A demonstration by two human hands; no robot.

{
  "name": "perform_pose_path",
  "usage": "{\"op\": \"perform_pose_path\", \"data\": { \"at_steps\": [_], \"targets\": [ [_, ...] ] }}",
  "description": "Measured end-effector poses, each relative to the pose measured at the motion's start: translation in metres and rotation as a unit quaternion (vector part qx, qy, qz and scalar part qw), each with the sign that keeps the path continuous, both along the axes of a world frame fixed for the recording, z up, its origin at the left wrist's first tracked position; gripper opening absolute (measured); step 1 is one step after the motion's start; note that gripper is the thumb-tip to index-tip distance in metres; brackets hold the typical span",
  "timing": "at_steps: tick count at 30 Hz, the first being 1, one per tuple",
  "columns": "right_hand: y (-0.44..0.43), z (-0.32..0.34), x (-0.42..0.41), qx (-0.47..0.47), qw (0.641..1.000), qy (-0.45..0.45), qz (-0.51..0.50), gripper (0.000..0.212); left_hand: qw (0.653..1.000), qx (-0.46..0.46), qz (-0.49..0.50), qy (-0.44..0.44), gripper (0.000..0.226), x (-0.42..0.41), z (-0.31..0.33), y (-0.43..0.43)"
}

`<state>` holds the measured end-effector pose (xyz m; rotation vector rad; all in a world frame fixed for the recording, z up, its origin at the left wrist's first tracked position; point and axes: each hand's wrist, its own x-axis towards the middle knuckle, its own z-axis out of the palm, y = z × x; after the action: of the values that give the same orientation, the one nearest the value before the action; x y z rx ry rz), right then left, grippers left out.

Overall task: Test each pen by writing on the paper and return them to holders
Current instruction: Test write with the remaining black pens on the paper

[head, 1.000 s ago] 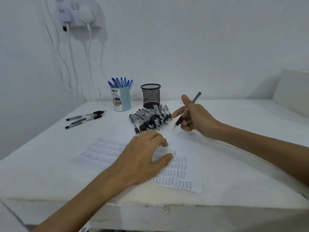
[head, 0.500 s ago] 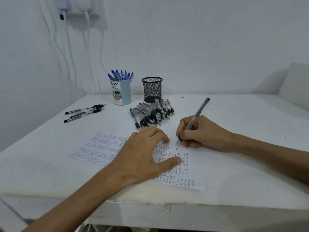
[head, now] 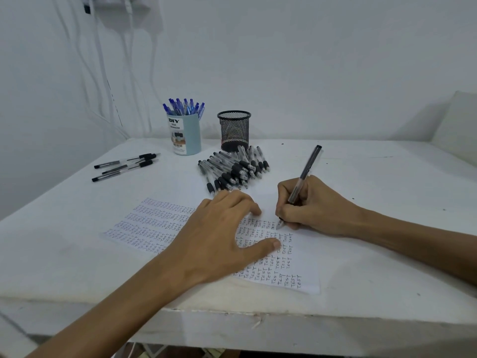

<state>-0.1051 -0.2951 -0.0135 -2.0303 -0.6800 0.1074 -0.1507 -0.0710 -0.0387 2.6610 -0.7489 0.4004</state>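
right hand [head: 313, 205] fingers pinched around black pen [head: 304, 177], tip down on paper [head: 296, 270], at right end of top "test" row. left hand [head: 222, 233] flat on paper, fingers spread, holding nothing. pile of black pens [head: 232, 169] on table [head: 387, 254] just in front of black mesh holder [head: 234, 130]. blue holder [head: 186, 135] left of it, full of blue pens [head: 183, 107]. three black pens [head: 126, 166] lying loose at far left.

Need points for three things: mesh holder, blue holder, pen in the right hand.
black mesh holder [head: 234, 133]: head view, on the front of its mesh wall.
blue holder [head: 189, 140]: head view, on its bare side wall beside the label.
pen [head: 308, 166]: head view, on the barrel above the right hand [head: 315, 205].
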Motion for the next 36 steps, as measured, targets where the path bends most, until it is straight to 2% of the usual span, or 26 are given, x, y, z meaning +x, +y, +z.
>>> {"op": "perform_pose_path", "data": {
  "at_steps": [36],
  "targets": [
    [0.0026, 0.0013, 0.0028, -0.017, 1.000, -0.004, -0.026, 0.016, 1.000, 0.002, 0.000, -0.003, 0.072, -0.0010, 0.0004, 0.0001]
  ]
}}
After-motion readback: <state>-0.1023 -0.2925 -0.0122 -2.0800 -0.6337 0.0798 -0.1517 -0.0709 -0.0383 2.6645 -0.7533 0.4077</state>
